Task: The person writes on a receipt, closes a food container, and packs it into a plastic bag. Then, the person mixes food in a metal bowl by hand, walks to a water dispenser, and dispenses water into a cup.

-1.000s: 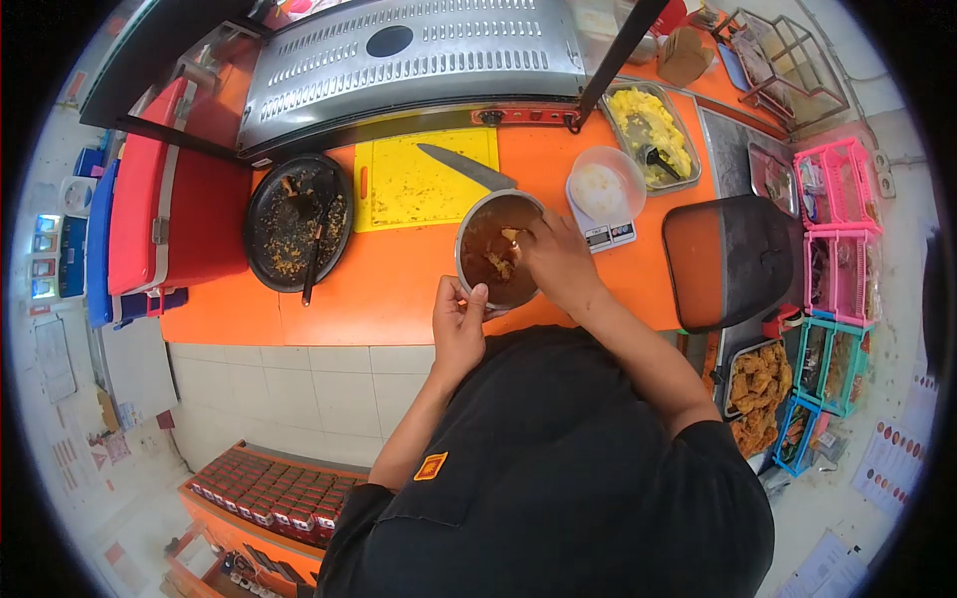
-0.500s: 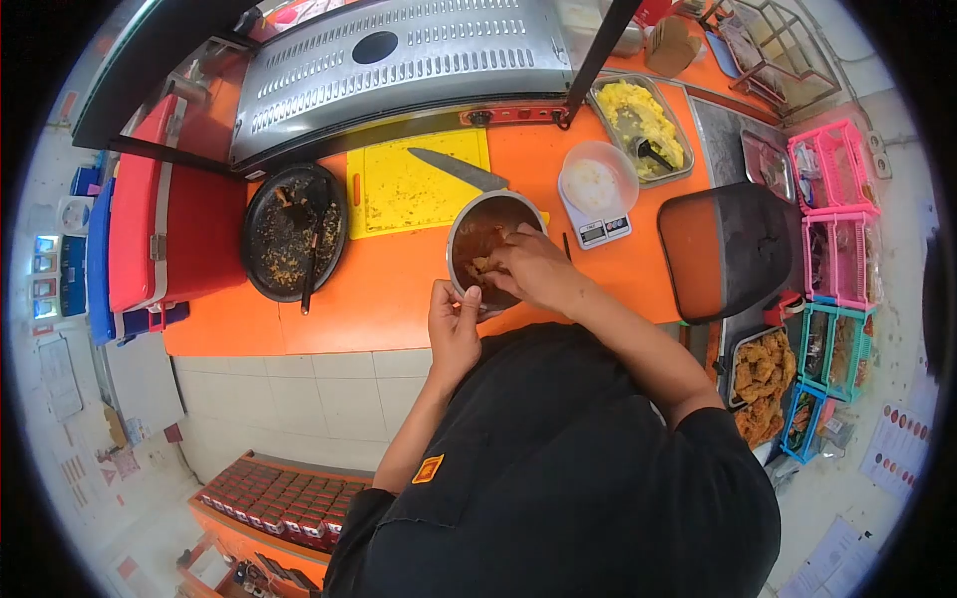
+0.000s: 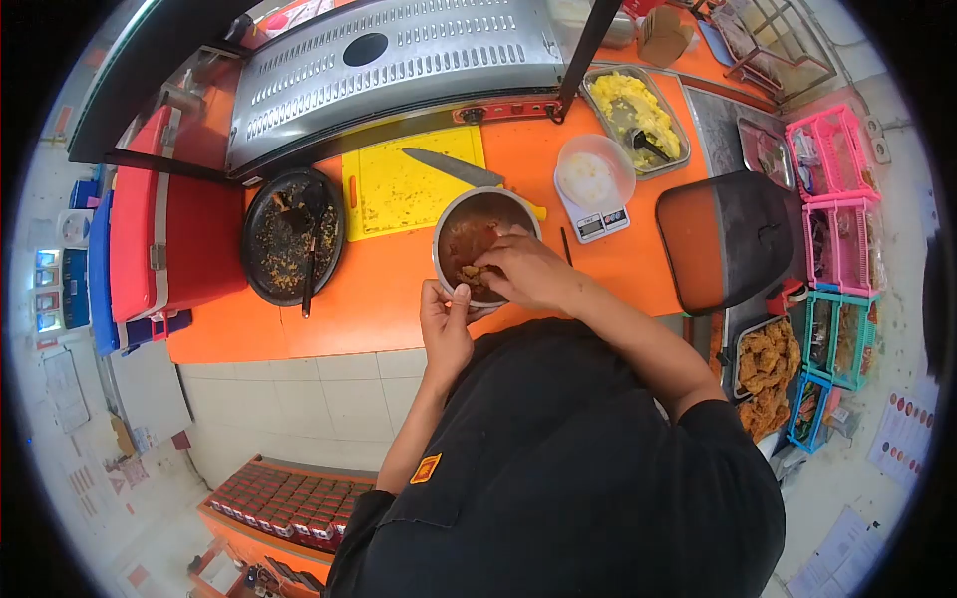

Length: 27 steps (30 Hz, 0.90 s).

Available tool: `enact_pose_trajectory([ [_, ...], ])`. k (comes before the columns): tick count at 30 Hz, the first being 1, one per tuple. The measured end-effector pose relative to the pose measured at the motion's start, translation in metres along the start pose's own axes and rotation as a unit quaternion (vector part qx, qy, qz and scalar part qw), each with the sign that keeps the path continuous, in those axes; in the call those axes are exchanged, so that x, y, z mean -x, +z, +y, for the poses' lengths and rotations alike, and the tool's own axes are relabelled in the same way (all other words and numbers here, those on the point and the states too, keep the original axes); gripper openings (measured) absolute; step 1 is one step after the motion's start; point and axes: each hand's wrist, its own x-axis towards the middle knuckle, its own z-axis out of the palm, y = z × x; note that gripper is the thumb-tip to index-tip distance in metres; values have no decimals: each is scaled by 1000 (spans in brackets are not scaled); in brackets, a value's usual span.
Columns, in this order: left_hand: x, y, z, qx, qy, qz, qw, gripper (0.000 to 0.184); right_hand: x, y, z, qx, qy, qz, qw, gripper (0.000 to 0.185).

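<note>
A round metal bowl with reddish-brown sauce inside is held close to my body, over the counter's front edge. My left hand grips its near-left side, thumb up at the rim. Inside the bowl, my right hand reaches in from the right with curled fingers at a golden-brown fried piece in the sauce. Those fingertips are partly hidden. Just beyond the bowl, a large knife lies on a yellow cutting board.
Left stand a black round pan with crumbs and a red cooler box. To the right are a kitchen scale bearing a clear bowl, a tray of yellow food, a black-framed lid and fried chicken.
The bowl and both hands have shifted slightly left in view, and the camera view has moved a little. My right hand's fingers stay in the bowl at the fried piece.
</note>
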Motion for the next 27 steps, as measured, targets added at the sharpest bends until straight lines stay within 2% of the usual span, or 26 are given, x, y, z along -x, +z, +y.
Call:
enact_pose_trajectory([
  [1, -1, -1, -1, 3, 2, 3, 1000, 21, -1, -2, -2, -29, 20, -35, 999, 35],
  [5, -2, -3, -1, 15, -8, -9, 1000, 20, -1, 1, -5, -40, 28, -13, 999, 34],
  [8, -3, -5, -5, 1, -10, -17, 1000, 20, -5, 1, -6, 4, -11, -15, 1000, 33],
  [11, -3, -4, -6, 11, -16, -16, 1000, 21, -5, -4, -7, 22, 26, -67, 997, 34],
  [13, -1, 0, 1, 6, -14, -4, 1000, 23, -4, -3, -3, 102, 17, 1, 995, 31],
  [14, -2, 0, 1, 6, -14, -3, 1000, 23, -4, -2, -2, 102, 16, 0, 995, 31],
  [16, -1, -1, 1, 0, -23, -4, 1000, 24, -1, 2, 1, 309, 2, 51, 950, 28],
  [19, -1, 1, 1, 0, -18, -6, 1000, 24, -5, 5, 10, 367, -45, 54, 927, 23],
  [23, -3, 3, 1, -1, -9, -6, 1000, 24, -2, 3, 5, 348, -64, 10, 935, 20],
  [25, -4, 7, 5, -2, -4, 1, 1000, 22, -1, 4, 3, 245, -72, 9, 967, 18],
  [26, -4, 7, 4, -2, -5, 0, 1000, 22, -4, 7, 5, 245, -70, 10, 967, 18],
  [27, -4, 7, 4, -17, -6, -5, 1000, 22, -9, 9, 8, 208, -47, -40, 976, 20],
])
